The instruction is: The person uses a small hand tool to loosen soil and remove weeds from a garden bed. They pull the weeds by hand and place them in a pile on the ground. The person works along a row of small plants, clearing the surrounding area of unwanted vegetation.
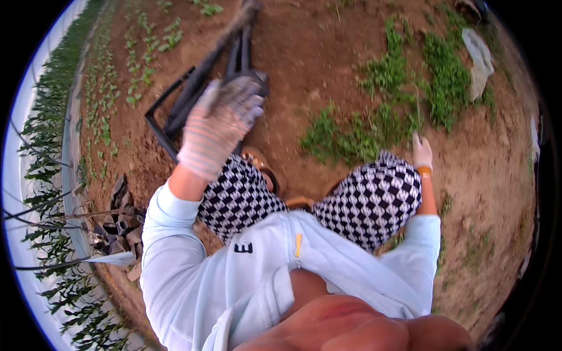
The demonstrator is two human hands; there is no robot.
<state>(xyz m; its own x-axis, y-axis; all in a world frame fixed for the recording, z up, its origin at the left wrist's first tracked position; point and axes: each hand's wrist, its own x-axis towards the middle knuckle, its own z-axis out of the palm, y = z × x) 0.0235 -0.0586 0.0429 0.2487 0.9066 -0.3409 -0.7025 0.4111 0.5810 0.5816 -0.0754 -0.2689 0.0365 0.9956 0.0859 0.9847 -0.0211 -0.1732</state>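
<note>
The slim tool [418, 112] stands at the right, pointing away among green plants [389, 124]. The right hand [422, 153] appears closed around its near end; the working end cannot be made out. Hazard: if the tool is drawn toward the body with too much force, it could slip free of the stems and strike the right trouser leg [381, 199], just beside the hand. A loose glove grip would add to this risk.

The left hand [219, 128] is open, fingers extended, raised at the left and holding nothing visible. Behind it lies a dark frame [185, 106]; contact cannot be determined. Hazard: a careless sweep could catch the frame, or a shifted sandal [256, 159] could trip on it.
</note>
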